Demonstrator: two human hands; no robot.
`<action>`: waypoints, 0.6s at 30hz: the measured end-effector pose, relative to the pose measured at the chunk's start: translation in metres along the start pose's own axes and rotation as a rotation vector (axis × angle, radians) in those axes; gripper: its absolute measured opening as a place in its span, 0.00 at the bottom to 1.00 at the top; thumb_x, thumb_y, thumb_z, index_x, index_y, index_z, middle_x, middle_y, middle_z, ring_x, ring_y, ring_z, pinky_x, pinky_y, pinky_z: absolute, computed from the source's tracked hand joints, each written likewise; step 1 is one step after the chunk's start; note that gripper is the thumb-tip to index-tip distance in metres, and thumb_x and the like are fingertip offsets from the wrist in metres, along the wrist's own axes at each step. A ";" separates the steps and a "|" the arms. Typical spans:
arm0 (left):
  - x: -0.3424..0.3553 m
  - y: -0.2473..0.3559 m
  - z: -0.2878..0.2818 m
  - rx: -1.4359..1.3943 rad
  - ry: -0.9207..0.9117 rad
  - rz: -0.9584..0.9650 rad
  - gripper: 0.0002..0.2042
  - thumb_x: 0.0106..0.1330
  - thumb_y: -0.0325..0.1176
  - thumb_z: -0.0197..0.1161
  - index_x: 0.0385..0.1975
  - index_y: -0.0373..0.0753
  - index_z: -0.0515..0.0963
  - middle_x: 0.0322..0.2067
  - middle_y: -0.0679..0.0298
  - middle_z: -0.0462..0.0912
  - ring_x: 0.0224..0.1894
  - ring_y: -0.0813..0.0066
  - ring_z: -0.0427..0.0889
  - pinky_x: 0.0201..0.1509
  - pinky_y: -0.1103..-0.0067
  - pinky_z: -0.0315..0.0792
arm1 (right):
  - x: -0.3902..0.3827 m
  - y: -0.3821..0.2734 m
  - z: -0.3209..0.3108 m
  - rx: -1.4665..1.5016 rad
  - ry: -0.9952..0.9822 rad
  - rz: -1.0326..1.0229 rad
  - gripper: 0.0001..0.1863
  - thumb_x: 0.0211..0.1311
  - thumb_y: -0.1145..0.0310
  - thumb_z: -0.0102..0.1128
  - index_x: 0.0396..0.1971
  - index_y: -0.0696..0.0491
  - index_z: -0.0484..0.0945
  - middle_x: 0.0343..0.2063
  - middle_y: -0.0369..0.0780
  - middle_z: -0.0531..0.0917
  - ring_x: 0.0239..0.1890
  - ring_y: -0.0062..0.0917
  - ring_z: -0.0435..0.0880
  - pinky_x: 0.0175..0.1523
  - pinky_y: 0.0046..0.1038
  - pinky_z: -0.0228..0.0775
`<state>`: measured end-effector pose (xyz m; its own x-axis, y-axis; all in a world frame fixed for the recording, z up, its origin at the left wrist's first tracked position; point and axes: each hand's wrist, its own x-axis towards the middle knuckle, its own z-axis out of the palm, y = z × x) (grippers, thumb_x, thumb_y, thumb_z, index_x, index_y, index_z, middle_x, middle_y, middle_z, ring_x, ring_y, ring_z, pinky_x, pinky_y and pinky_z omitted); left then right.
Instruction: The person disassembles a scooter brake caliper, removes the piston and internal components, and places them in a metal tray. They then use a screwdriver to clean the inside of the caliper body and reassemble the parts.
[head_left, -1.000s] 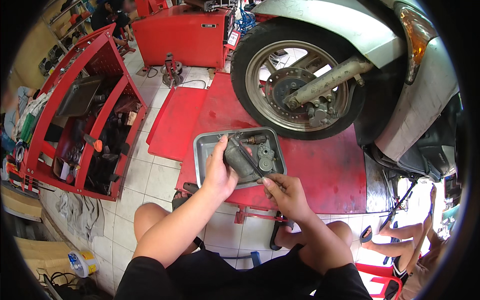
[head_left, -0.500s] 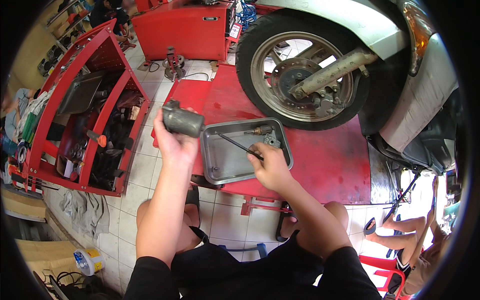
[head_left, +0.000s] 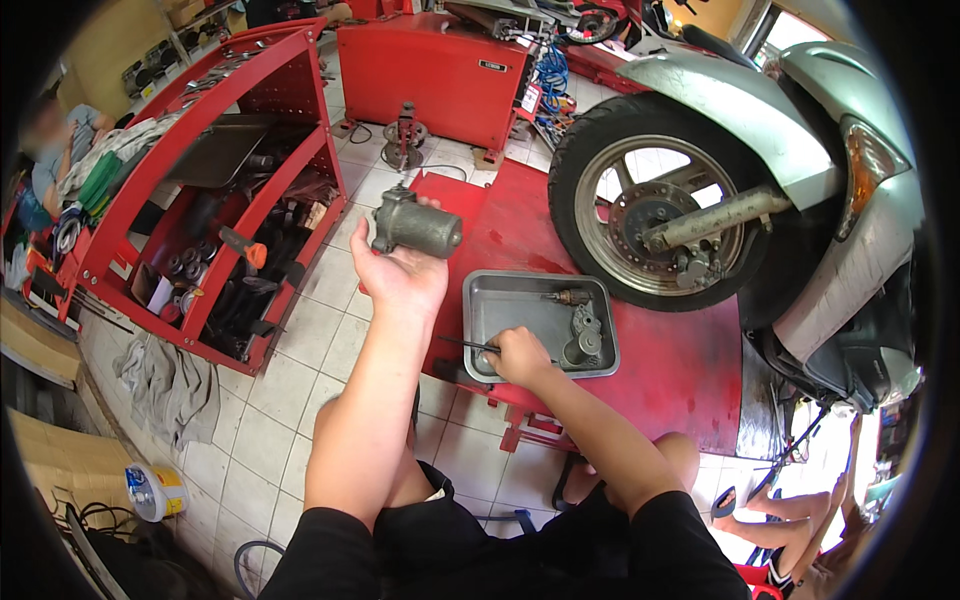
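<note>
A grey, worn starter motor point(head_left: 424, 230) with a cylindrical body lies across the palm of my left hand point(head_left: 405, 285). Its round end points right, and its bracketed end faces left. My left fingers curl behind it, partly hidden. In my right hand point(head_left: 522, 357) is a thin dark rod point(head_left: 467, 343), gripped over the near side of a metal tray point(head_left: 612, 325). The rod's tip reaches left past the tray's wall. Inside the tray are a second grey motor-like part point(head_left: 584, 340) and a small gear-ended shaft point(head_left: 568, 297).
The tray sits on a red lift platform point(head_left: 680, 390), beside a scooter's front wheel point(head_left: 650, 205). At left stands a red tool cart point(head_left: 195, 290); a red cabinet point(head_left: 430, 80) is behind. A seated person's legs point(head_left: 790, 510) show at lower right.
My view has shifted. The motor has turned in my left hand, its round end now angled more level. My right hand has moved toward the tray's near side, uncovering the second motor-like part.
</note>
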<state>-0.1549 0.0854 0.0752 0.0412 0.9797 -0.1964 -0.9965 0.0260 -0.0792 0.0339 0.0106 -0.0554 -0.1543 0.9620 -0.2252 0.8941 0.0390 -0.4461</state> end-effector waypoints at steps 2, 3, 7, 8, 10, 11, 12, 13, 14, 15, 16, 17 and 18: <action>-0.004 -0.003 0.003 -0.078 -0.052 -0.016 0.29 0.67 0.49 0.49 0.58 0.30 0.66 0.57 0.45 0.71 0.61 0.46 0.71 0.69 0.56 0.64 | 0.001 0.001 0.001 -0.026 0.007 0.000 0.12 0.53 0.65 0.67 0.35 0.54 0.87 0.33 0.52 0.85 0.40 0.47 0.85 0.49 0.43 0.77; -0.003 -0.002 0.003 -0.077 -0.093 -0.037 0.28 0.68 0.48 0.48 0.59 0.29 0.65 0.58 0.45 0.71 0.63 0.46 0.70 0.70 0.56 0.62 | 0.002 0.002 0.001 -0.036 0.012 -0.005 0.12 0.52 0.64 0.67 0.34 0.54 0.87 0.32 0.52 0.85 0.39 0.47 0.85 0.48 0.43 0.77; 0.005 -0.008 -0.002 0.044 -0.189 -0.059 0.29 0.71 0.47 0.50 0.60 0.27 0.63 0.60 0.46 0.69 0.66 0.47 0.66 0.73 0.54 0.56 | 0.000 0.013 -0.001 0.027 0.102 -0.022 0.13 0.48 0.63 0.67 0.31 0.55 0.87 0.29 0.52 0.85 0.37 0.47 0.85 0.47 0.42 0.78; 0.006 -0.011 -0.002 0.102 -0.193 -0.051 0.29 0.72 0.47 0.52 0.61 0.27 0.63 0.60 0.46 0.69 0.67 0.48 0.65 0.73 0.53 0.54 | -0.004 0.018 -0.004 0.098 0.154 -0.040 0.13 0.47 0.63 0.67 0.31 0.55 0.87 0.28 0.52 0.85 0.36 0.46 0.86 0.46 0.40 0.78; 0.010 -0.019 -0.006 0.194 -0.213 -0.074 0.29 0.69 0.46 0.61 0.61 0.30 0.66 0.59 0.50 0.69 0.65 0.51 0.66 0.73 0.51 0.53 | -0.013 0.033 -0.015 0.241 0.259 -0.070 0.14 0.45 0.62 0.67 0.30 0.56 0.86 0.26 0.51 0.85 0.34 0.44 0.86 0.44 0.38 0.78; 0.010 -0.018 -0.009 0.261 -0.249 -0.091 0.28 0.69 0.46 0.61 0.60 0.31 0.67 0.59 0.50 0.69 0.64 0.52 0.66 0.73 0.51 0.53 | -0.019 0.029 -0.025 0.256 0.265 -0.052 0.14 0.44 0.61 0.67 0.29 0.56 0.86 0.25 0.51 0.84 0.32 0.42 0.86 0.43 0.36 0.78; 0.010 -0.017 -0.012 0.327 -0.285 -0.109 0.27 0.68 0.47 0.62 0.59 0.32 0.68 0.58 0.51 0.69 0.64 0.54 0.67 0.73 0.52 0.54 | -0.028 0.027 -0.038 0.271 0.272 -0.032 0.14 0.44 0.61 0.68 0.28 0.56 0.86 0.24 0.50 0.84 0.31 0.41 0.86 0.42 0.35 0.78; 0.008 -0.022 -0.013 0.389 -0.321 -0.138 0.27 0.68 0.47 0.63 0.58 0.34 0.70 0.58 0.51 0.69 0.63 0.55 0.67 0.73 0.52 0.54 | -0.039 0.029 -0.050 0.282 0.284 -0.003 0.14 0.43 0.60 0.68 0.27 0.56 0.86 0.23 0.50 0.84 0.29 0.39 0.86 0.41 0.33 0.78; 0.006 -0.028 -0.013 0.389 -0.288 -0.176 0.26 0.65 0.49 0.65 0.54 0.36 0.73 0.53 0.53 0.73 0.58 0.57 0.72 0.70 0.55 0.62 | -0.045 0.038 -0.057 0.279 0.272 0.001 0.13 0.48 0.64 0.69 0.31 0.57 0.86 0.20 0.43 0.84 0.25 0.30 0.84 0.36 0.29 0.76; 0.004 -0.035 -0.015 0.350 -0.248 -0.233 0.24 0.64 0.48 0.67 0.52 0.39 0.73 0.50 0.55 0.75 0.55 0.59 0.74 0.69 0.56 0.64 | -0.050 0.047 -0.059 0.471 0.298 -0.016 0.13 0.50 0.66 0.68 0.34 0.58 0.85 0.21 0.40 0.84 0.24 0.28 0.82 0.35 0.28 0.75; 0.002 -0.042 -0.019 0.315 -0.205 -0.289 0.22 0.63 0.47 0.69 0.51 0.42 0.74 0.47 0.58 0.77 0.52 0.60 0.76 0.68 0.57 0.66 | -0.056 0.050 -0.063 0.667 0.322 -0.033 0.13 0.52 0.68 0.68 0.36 0.58 0.85 0.22 0.38 0.84 0.24 0.25 0.81 0.33 0.27 0.74; -0.001 -0.049 -0.024 0.279 -0.162 -0.344 0.21 0.61 0.46 0.71 0.49 0.44 0.74 0.44 0.61 0.78 0.48 0.61 0.78 0.66 0.59 0.69 | -0.060 0.052 -0.067 0.862 0.346 -0.052 0.13 0.54 0.70 0.67 0.39 0.59 0.84 0.23 0.35 0.84 0.23 0.23 0.80 0.32 0.26 0.72; -0.002 -0.054 -0.030 0.279 -0.154 -0.430 0.20 0.62 0.46 0.71 0.47 0.44 0.75 0.40 0.61 0.80 0.44 0.60 0.81 0.63 0.61 0.73 | -0.067 0.058 -0.078 0.978 0.268 0.069 0.13 0.60 0.74 0.64 0.44 0.62 0.81 0.23 0.30 0.79 0.19 0.14 0.71 0.24 0.21 0.63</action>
<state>-0.0990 0.0759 0.0510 0.4602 0.8861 -0.0557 -0.8741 0.4632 0.1461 0.1288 -0.0308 0.0017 0.0914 0.9873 -0.1296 0.1427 -0.1418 -0.9796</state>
